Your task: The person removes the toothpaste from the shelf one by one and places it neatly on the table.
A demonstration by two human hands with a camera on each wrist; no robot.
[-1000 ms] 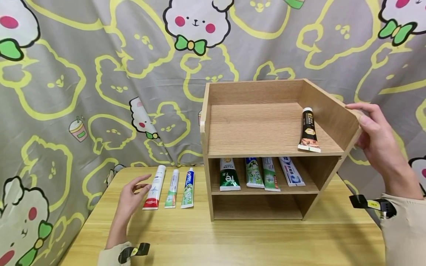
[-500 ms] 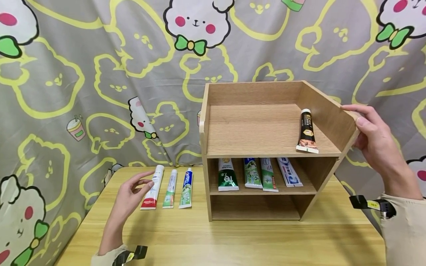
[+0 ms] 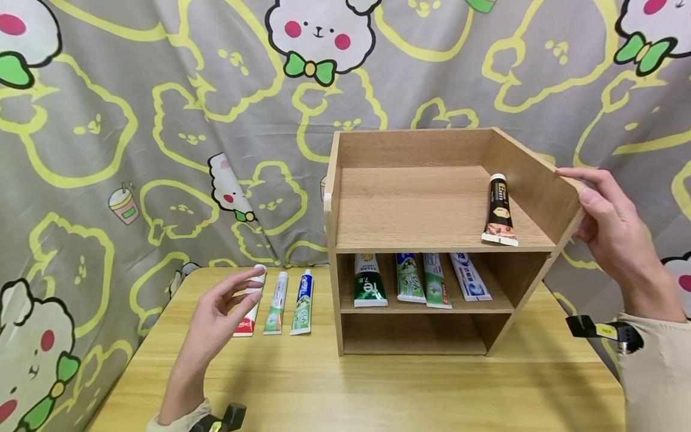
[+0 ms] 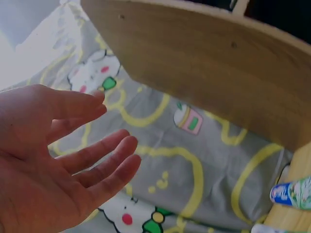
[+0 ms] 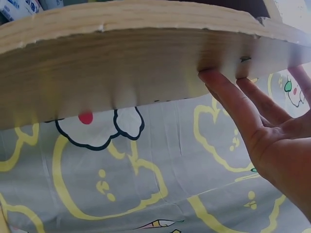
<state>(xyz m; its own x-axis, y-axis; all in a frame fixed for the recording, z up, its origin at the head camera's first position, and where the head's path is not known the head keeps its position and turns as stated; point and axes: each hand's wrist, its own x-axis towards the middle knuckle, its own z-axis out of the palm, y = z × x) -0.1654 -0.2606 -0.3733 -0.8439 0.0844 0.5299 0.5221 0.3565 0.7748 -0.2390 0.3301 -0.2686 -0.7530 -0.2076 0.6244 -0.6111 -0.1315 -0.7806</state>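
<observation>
My left hand hovers over the table beside a white-and-red Colgate toothpaste tube, partly covering it from view. Its fingers are loosely bent, and the left wrist view shows the palm bare. To the right lie a green-and-white toothpaste tube and a blue-and-green one. My right hand holds the right side panel of a wooden desktop shelf, thumb at its front edge and index finger on top. In the right wrist view, other fingertips press the panel's outer face.
A black toothpaste tube lies on the shelf's top level. Several tubes lie on the middle level, among them a dark green one and a white-and-blue one. A patterned grey curtain hangs behind the wooden table.
My left hand has moved slightly right and now covers more of the Colgate tube. The right hand keeps its place on the shelf panel.
</observation>
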